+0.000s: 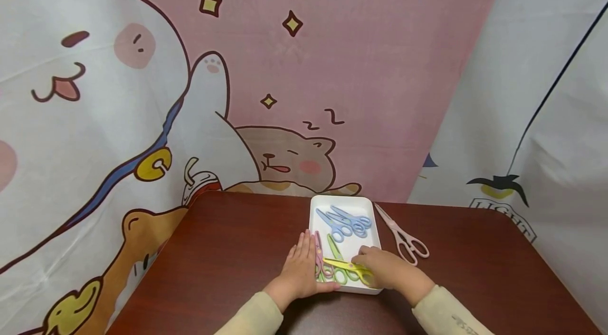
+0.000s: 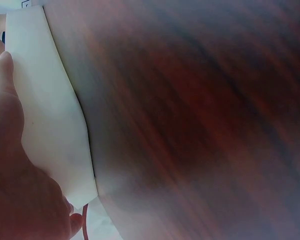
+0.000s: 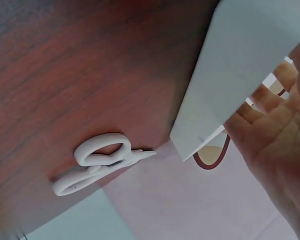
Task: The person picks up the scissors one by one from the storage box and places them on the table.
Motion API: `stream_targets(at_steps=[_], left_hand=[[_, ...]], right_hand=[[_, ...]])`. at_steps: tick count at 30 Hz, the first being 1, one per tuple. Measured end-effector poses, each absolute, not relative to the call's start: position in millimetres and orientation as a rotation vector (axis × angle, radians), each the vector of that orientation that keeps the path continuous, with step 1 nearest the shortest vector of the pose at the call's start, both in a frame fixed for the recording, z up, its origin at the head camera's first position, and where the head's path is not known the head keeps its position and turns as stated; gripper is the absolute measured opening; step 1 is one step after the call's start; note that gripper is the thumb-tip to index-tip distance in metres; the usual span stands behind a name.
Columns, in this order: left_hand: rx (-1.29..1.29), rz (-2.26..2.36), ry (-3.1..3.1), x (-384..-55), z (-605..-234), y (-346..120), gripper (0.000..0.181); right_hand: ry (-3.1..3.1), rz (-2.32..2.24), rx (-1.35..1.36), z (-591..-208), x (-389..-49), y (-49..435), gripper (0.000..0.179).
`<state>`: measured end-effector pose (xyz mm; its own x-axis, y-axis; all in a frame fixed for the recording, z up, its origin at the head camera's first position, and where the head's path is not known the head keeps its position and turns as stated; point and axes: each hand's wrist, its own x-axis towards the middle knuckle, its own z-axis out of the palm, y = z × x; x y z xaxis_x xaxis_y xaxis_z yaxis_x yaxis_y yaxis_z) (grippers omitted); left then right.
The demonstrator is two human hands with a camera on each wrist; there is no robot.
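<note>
A white tray (image 1: 349,289) on the table holds several small scissors. Blue scissors (image 1: 338,229) lie in its far half; pink scissors (image 1: 319,264) lie along the left side, and green scissors (image 1: 336,251) in the near half. My left hand (image 1: 300,266) rests against the tray's left wall (image 2: 50,100), fingers straight, thumb along the near rim. My right hand (image 1: 387,267) reaches over the right wall (image 3: 230,75) and holds the yellow scissors (image 1: 344,264) by their handles, above the green ones. The fingertips are partly hidden in both the head and right wrist views.
Larger pale pink scissors (image 1: 402,235) lie on the table right of the tray, points away from me. The dark reddish-brown table (image 1: 228,250) ends at a cartoon-printed cloth (image 1: 380,60) behind it.
</note>
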<state>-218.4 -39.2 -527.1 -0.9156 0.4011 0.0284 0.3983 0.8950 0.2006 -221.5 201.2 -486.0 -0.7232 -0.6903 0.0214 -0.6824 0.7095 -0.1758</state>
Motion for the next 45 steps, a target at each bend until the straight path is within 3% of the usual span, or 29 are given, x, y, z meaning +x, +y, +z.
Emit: stream_targets(at_steps=[7,14,45], left_hand=[[0.639,0.315,3.041,-218.8,-526.3,-39.3,0.133],[0.64,0.34,3.037,-218.1,-525.9,-39.0,0.133],[0.623,0.319,3.022,-218.0,-524.1,-39.1,0.132]], right_hand=[[2.969,-0.324,-1.157,-494.4,-227.2,200.9,0.047],[3.099,-0.368,-0.988,-501.8,-230.7,199.0,0.055],[3.373,-0.592,-0.61,-499.5,-234.2,202.9,0.06]])
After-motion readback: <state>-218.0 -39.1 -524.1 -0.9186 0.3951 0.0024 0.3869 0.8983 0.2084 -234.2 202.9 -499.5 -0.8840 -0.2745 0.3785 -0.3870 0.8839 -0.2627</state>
